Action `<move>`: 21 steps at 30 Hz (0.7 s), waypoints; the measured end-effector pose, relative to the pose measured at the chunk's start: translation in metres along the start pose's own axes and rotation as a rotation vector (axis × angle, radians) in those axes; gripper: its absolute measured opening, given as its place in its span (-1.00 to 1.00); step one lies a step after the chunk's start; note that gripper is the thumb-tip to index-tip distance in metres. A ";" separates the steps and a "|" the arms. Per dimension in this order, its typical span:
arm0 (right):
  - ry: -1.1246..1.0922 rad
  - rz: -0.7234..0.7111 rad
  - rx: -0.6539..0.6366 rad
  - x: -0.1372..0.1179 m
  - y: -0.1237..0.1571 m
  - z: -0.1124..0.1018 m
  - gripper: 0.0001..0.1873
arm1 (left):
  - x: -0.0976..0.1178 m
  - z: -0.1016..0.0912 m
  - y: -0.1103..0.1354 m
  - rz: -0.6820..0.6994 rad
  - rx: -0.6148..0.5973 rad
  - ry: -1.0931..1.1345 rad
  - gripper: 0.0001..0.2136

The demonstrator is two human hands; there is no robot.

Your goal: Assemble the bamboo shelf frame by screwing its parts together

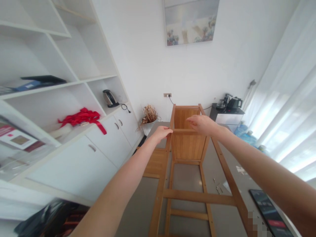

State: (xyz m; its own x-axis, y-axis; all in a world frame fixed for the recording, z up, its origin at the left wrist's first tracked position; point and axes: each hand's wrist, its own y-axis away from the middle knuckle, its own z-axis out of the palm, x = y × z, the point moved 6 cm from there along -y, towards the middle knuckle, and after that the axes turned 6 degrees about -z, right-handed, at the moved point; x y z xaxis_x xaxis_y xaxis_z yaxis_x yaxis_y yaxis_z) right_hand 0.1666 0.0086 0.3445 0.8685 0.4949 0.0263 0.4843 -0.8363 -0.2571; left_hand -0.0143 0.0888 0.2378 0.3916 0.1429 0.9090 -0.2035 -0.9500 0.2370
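Wooden frame (197, 196) before me, over the grey surface (219, 215); my left grip (161, 132) pinches its left rail (162, 177); my right grip (201, 124) near the far crossbar (182, 131), open or closed I cannot tell; painting (190, 21) beyond.

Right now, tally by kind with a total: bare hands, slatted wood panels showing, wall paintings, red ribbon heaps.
Bare hands: 2, left hand and right hand
Wood panels: 3
Wall painting: 1
Red ribbon heap: 1
Total: 7
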 end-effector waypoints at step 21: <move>-0.318 0.596 -0.031 0.099 0.101 0.043 -0.50 | 0.004 0.021 -0.002 -0.324 0.061 0.178 -0.86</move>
State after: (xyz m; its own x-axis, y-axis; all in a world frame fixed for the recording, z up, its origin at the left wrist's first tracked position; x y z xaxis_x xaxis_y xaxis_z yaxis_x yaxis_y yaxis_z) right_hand 0.2973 -0.0171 0.2798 0.9174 -0.0115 -0.3978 -0.0607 -0.9919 -0.1114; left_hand 0.0065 0.0854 0.2342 0.2641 0.4798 0.8367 -0.0384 -0.8615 0.5062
